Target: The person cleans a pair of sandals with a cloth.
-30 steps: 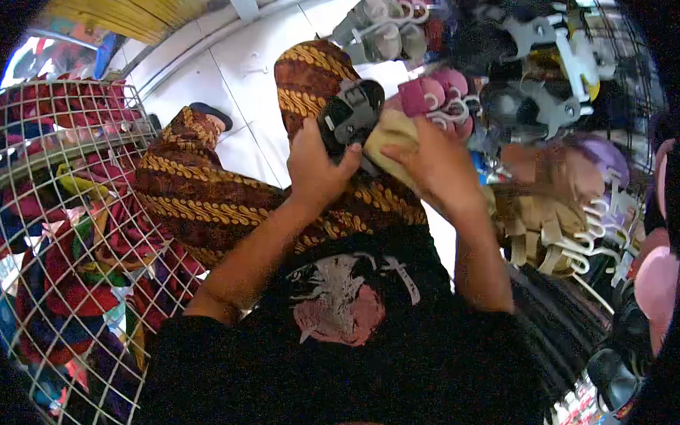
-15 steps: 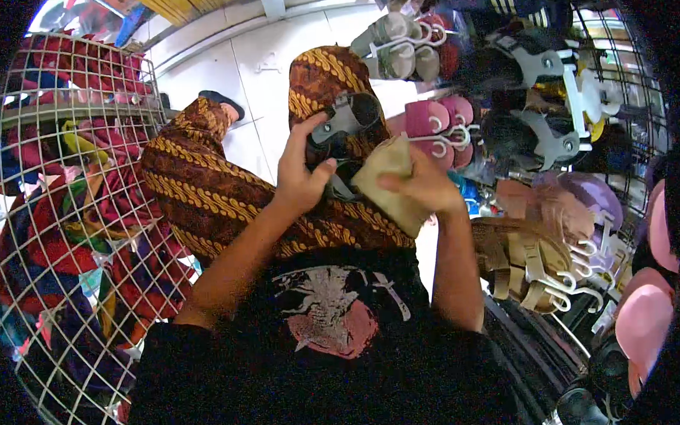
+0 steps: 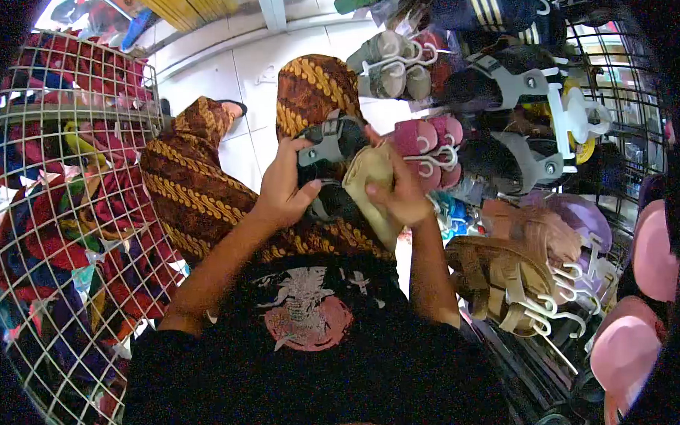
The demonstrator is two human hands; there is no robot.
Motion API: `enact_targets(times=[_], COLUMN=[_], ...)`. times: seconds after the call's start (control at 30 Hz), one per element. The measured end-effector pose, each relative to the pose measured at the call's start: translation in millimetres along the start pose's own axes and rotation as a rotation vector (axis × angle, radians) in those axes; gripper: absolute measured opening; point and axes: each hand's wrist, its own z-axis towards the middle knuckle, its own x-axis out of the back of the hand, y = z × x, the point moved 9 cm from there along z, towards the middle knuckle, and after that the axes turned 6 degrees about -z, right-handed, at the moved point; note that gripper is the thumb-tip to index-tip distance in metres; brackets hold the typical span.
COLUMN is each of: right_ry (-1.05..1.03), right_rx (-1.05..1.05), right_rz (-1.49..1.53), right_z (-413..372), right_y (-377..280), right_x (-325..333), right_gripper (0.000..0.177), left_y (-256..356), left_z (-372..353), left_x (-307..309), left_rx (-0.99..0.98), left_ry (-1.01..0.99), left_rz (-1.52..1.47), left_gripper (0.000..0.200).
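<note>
On my lap, over brown patterned trousers (image 3: 316, 78), lies a pair of black and grey sandals (image 3: 329, 149). My left hand (image 3: 283, 188) grips the sandals from the left side, thumb and fingers around their edge. In my right hand (image 3: 403, 188) is a folded beige cloth (image 3: 369, 174), pressed against the right side of the sandals. The fingers of my right hand are partly blurred and curl round the cloth.
A wire mesh basket (image 3: 71, 222) of colourful cloth stands at the left. Sandals on white hangers, pink ones (image 3: 427, 138) and brown ones (image 3: 499, 274) among them, hang at the right beside a black wire rack (image 3: 612, 60). White floor tiles (image 3: 234, 74) show ahead.
The view has shifted a little. My right hand and the cloth have moved up and left, closer against the sandals. My left hand still holds the sandals.
</note>
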Motion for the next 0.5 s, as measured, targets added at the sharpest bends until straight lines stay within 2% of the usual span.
enact_targets(times=[0.03,0.1,0.13,0.23,0.37,0.5], right_ry=[-0.054,-0.161,-0.148,-0.070,0.010,0.072], right_rx=[-0.014,-0.054,0.030,0.099,0.230,0.137], right_rz=[0.034,0.098,-0.059,-0.128,-0.101,0.146], right_z=[-1,-7,-7,-10,-11,-14], right_y=[1,-1,-13,-34,-43,-16], right_x=[-3,-9,-5,7,9,17], right_gripper=[0.087,0.088,0.084,0.075,0.072,0.071], left_y=[-1,1,3,23,25,24], left_z=[-1,-1,-1,-4,-6,-8], left_x=[0,-2,-3,-6,-4,-4], left_rx=[0.036,-0.017,-0.024,-0.092,-0.087,-0.021], left_ry=[-0.009,0.007,0.009,0.045,0.043,0.012], left_rz=[-0.015,0.039,0.035,0.150,0.237,0.188], left_gripper=[0.056,0.056,0.056,0.054,0.050,0.048])
